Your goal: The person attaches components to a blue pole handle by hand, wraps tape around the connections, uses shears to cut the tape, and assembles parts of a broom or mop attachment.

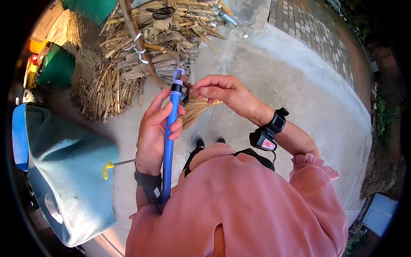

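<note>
A teal sheet [72, 158] hung left of a smooth blue tube [169, 137].
Broad folds sagged at far left; left of centre, the left hand [155, 124] clasped the tube; beside a brown strip [184, 81] near its tip, the right hand [229, 94] curled, any pinch unclear.

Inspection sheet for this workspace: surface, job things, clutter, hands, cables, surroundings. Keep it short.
Surface: grey concrete ground, lighter band toward the paving.
Job's things: blue tube with a purple upper end; dark piece beside that end, attachment unclear.
Clutter: dry stalks in heaps; wooden pole with white ties; straw bristles beyond the hands.
Grippers: left hand grips the tube; right hand near the dark piece, contact unclear.
Cables: short black cable at the right wrist device.
Surroundings: blue-green cover left; brick paving upper right.
</note>
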Demonstrator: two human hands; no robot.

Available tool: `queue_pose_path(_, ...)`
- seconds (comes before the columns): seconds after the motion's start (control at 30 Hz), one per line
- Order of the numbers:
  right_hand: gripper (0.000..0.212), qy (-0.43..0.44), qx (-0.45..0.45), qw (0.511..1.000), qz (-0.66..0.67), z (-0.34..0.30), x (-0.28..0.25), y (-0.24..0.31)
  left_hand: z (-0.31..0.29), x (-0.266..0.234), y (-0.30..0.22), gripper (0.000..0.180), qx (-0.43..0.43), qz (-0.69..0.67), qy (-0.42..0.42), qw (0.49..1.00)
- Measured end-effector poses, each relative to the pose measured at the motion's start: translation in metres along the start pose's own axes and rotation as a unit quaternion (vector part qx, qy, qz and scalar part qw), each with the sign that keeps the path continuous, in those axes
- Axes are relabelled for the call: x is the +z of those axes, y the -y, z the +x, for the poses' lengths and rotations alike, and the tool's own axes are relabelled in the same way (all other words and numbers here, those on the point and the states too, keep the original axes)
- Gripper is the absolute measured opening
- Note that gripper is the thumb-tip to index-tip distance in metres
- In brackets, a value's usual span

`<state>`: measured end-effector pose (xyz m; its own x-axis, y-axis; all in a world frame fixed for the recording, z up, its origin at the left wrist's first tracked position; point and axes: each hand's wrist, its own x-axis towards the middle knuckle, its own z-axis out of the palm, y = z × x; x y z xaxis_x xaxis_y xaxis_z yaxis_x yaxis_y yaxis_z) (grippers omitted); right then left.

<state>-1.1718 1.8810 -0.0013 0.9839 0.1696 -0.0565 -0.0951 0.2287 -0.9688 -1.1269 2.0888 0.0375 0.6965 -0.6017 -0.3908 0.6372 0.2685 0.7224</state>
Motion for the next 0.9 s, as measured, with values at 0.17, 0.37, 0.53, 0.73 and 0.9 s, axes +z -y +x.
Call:
queue_pose_path(0.17,0.054,0.035,-0.042,0.993,0.102,0.003,-0.005,-0.012,0.0,0.022,0.004,0.042,0.015,-0.045,0.028,0.998)
queue_pose_path(0.37,0.038,0.093,-0.071,0.992,0.054,0.013,-0.009,-0.025,-0.003,0.033,0.006,0.042,0.017,-0.057,0.024,0.998)
queue_pose_path(0.53,0.023,0.054,-0.087,0.99,0.1,0.005,-0.006,-0.024,-0.005,0.046,0.008,0.041,0.008,-0.07,0.043,0.997)
queue_pose_path(0.73,0.022,0.087,-0.049,0.992,0.082,-0.011,-0.022,-0.015,-0.008,0.042,0.012,0.04,0.012,-0.089,0.032,0.995)
queue_pose_path(0.9,0.026,0.076,-0.091,0.993,-0.021,-0.027,-0.042,-0.01,-0.006,0.042,0.017,0.04,0.005,-0.099,0.04,0.994)
